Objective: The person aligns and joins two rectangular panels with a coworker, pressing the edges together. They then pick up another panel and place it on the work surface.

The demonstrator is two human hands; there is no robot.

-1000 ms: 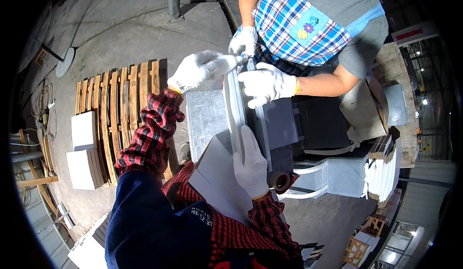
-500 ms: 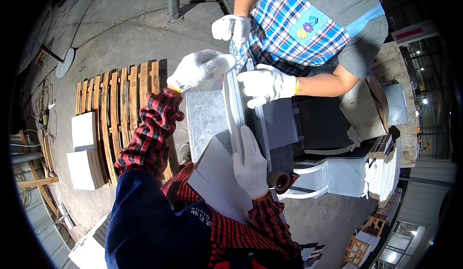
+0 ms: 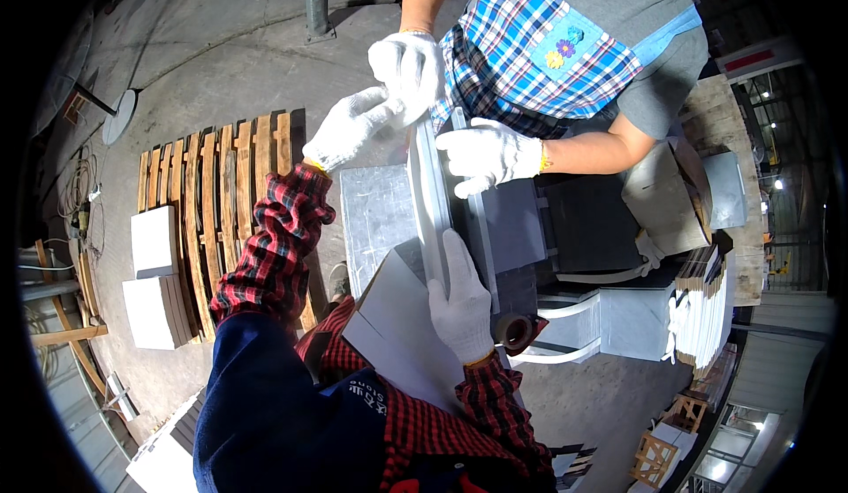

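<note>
Between me and a co-worker, grey slabs (image 3: 479, 246) stand on edge on a worktable (image 3: 367, 215). A white, foam-like strip (image 3: 425, 197) bows along their left side. At the far end my left hand (image 3: 344, 131), in a white glove, is closed, apparently on the strip's end; its fingertips are partly hidden against the co-worker's gloved hand (image 3: 408, 73). My right hand (image 3: 464, 307), also gloved, lies with fingers stretched along the near end of slabs and strip. The co-worker's other hand (image 3: 490, 157) rests over the slabs' far part.
A tape roll (image 3: 514, 331) lies right of my right hand. A pale panel (image 3: 402, 334) leans before me. Wooden pallets (image 3: 208, 201) and white slabs (image 3: 155, 312) stand left, wrapped slabs (image 3: 634, 323) right. A metal post (image 3: 317, 3) rises beyond.
The co-worker's free hand has come down and toward me, meeting my left hand at the strip's far end. My left hand has shifted slightly left; my right hand has barely moved.
</note>
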